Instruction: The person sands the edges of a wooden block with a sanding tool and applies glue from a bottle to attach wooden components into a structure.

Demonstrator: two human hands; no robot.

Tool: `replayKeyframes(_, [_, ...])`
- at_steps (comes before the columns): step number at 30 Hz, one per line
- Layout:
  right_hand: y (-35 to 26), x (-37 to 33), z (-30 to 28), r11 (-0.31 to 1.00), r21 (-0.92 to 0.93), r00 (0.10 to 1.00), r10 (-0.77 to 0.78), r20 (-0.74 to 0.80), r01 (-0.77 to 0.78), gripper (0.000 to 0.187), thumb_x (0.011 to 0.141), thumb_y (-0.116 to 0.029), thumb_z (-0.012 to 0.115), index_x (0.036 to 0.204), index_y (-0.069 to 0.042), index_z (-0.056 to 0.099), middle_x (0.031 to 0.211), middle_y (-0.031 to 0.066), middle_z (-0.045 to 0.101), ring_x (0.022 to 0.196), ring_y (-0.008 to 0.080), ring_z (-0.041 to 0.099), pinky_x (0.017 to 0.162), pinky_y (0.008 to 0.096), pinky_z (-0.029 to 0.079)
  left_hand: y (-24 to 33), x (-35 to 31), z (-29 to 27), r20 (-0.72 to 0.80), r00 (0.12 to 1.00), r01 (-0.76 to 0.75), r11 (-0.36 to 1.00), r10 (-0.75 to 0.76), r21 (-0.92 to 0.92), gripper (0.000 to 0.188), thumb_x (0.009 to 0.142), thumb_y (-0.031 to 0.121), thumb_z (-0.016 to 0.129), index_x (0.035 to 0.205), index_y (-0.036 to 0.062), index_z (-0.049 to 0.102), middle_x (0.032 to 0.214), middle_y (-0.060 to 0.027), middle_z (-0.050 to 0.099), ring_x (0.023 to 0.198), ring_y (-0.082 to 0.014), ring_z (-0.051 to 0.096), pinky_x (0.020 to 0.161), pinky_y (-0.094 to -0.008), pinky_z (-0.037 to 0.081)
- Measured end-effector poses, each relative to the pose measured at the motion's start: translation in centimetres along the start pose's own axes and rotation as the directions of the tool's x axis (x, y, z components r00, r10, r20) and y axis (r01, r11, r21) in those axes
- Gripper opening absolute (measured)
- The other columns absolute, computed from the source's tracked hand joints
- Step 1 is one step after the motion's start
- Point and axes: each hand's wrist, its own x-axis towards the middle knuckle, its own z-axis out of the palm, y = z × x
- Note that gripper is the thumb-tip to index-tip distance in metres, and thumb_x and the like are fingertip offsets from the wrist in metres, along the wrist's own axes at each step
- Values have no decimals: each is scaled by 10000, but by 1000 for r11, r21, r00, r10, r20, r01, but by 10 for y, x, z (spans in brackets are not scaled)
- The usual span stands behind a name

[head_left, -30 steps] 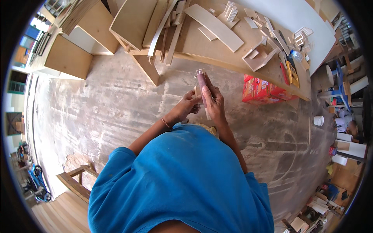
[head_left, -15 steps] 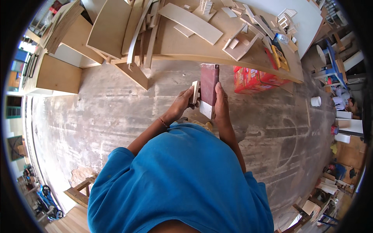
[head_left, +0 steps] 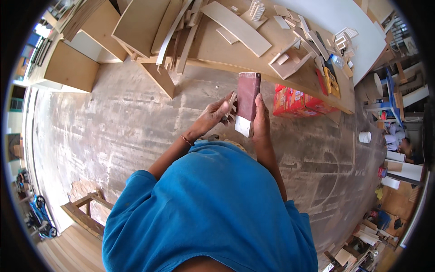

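My right hand [head_left: 261,119] grips a long sanding block [head_left: 248,97] along its right side. Dark red sandpaper covers most of the block, and its near end is white. The block is held up over the floor, just short of the workbench. To its left, my left hand [head_left: 214,117] pinches a small wooden piece [head_left: 231,105] between thumb and fingers, with the piece turned edge-on. A narrow gap seems to part the piece from the block's left side. The left fingertips are partly hidden behind the piece.
Ahead stands a wooden workbench [head_left: 204,63] with boards, a small open wooden frame [head_left: 292,63], a yellow tool case [head_left: 332,84] and a plastic bottle [head_left: 336,60]. Red packages [head_left: 294,100] sit beneath it. A white bucket [head_left: 364,137] is at right; a wooden stand [head_left: 84,213] is behind left.
The small wooden piece in my left hand has turned from showing its pale face to nearly edge-on. The view has shifted slightly; my right hand keeps its hold on the block.
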Motion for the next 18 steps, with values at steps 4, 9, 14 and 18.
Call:
replayKeyframes(4, [8,5,3,996,67,997,60,-52,-57,408,913,-395,432,1050,-25,532,875,104,598,734,190,600,609,327,514,19,-11,2,113,988,-137,938,105,318,667,888,266,539,1400,66,161,1003,-87,588,840,-122,561,685,-250,479])
replayKeyframes(9, [10,9,-1,993,-111,998,34,-47,-39,418,904,-377,472,1097,-13,539,955,113,591,794,193,585,669,313,495,12,-10,-17,36,999,-9,960,-2,280,487,901,219,509,1310,4,356,965,-84,596,788,-118,570,672,-256,478])
replayKeyframes(14, [13,7,-4,599,-763,889,-453,-70,245,392,883,-321,526,1194,-82,537,985,151,551,839,236,558,728,321,462,14,-6,-22,-114,988,134,954,-107,267,300,919,203,455,1053,-49,547,744,-80,635,605,-122,588,565,-264,492])
replayKeyframes(18, [17,-4,13,16,-952,799,-547,248,306,381,805,-345,608,1169,-237,578,1033,188,481,930,337,507,789,399,426,5,3,-25,-92,993,112,893,-80,435,281,919,204,443,877,-46,564,625,-81,600,537,-136,579,509,-268,476])
